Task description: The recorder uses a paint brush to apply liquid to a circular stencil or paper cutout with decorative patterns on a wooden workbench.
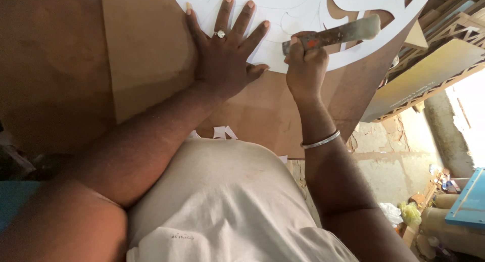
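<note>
White sheet [283, 19] w/ curved cut-outs; left hand [225, 57] flat, right hand [305, 65] gripping knife [333, 34].

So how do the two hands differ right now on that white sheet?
The left hand lies flat, fingers spread, pressing the white cut-out sheet; the right hand is closed in a fist around a worn tool handle. The left hand wears a ring, while the right arm has a bangle at the wrist. Both work over the same sheet on the brown board.
</note>
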